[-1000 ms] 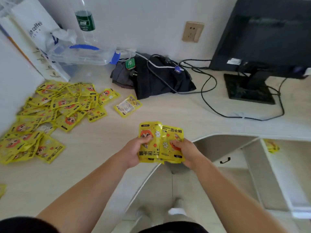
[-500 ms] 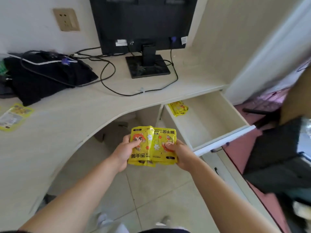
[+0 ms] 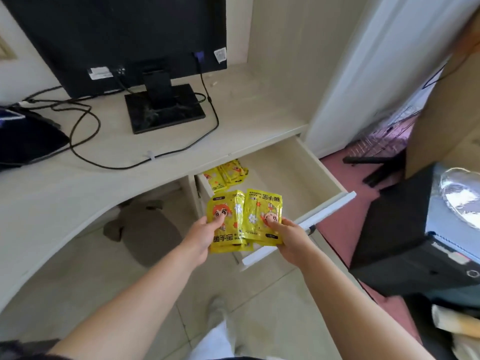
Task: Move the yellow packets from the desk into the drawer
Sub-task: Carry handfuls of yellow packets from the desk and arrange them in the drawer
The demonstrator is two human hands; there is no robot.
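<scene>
- Since half a second ago, both hands and the held yellow packets [image 3: 235, 216] have shifted rightward, from over the floor tiles [image 3: 104, 276] to above the near left corner of the drawer [image 3: 320, 165], at frame centre.
- Desk [image 3: 78, 183]: pale wood-grain laminate with a curved front edge, filling the left and upper middle of the frame.
- On the desk: a black monitor [image 3: 117, 35] on a square glossy base [image 3: 166, 110], looping black cables [image 3: 85, 131], and dark fabric [image 3: 26, 144] at the left edge.
- Room: beige tiles below, pink flooring [image 3: 342, 222] to the right, a black computer case [image 3: 402, 242] at lower right, and a grey lump [image 3: 148, 229] under the desk.
- Drawer: pulled out at centre right, with a flat pale laminate bottom, straight walls and a white front edge.
- Stored packets [image 3: 226, 175]: several of them lie in the drawer's far left corner, partly under the desk edge.
- Held yellow packets: two overlapping stacks of glossy, crinkled rectangles printed with cartoon faces and flowers. The right stack's lettering is upside down.
- Left hand [image 3: 200, 237]: the thumb presses on the left stack's printed face and the fingers curl beneath, gripping it.
- Right hand [image 3: 288, 237]: the thumb lies on the right stack's face and the fingers curl under it, gripping likewise.
</scene>
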